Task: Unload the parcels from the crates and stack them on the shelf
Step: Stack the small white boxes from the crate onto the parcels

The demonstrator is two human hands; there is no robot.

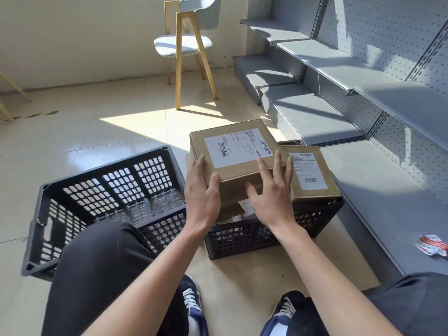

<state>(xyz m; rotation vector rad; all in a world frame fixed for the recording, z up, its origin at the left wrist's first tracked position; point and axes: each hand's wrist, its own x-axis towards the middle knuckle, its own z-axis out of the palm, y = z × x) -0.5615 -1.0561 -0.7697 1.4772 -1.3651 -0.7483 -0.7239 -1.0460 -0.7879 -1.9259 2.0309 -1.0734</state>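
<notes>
A brown cardboard parcel (232, 151) with a white label lies on top of the pile in the right black crate (254, 238). My left hand (202, 192) touches its near left corner, fingers along the side and thumb on the front edge. My right hand (272, 190) hovers with spread fingers at its near right corner. A second labelled parcel (312, 173) lies tilted beside it on the crate's right side. More cardboard shows beneath. The left black crate (80, 214) holds no parcels that I can see. The grey metal shelf (378, 190) runs along the right.
A wooden chair (186, 44) with a pale seat stands at the back. A crumpled red and white wrapper (431, 246) lies on the lowest shelf board. My knees and blue shoes are at the bottom of the view. Sunlight falls on the tiled floor.
</notes>
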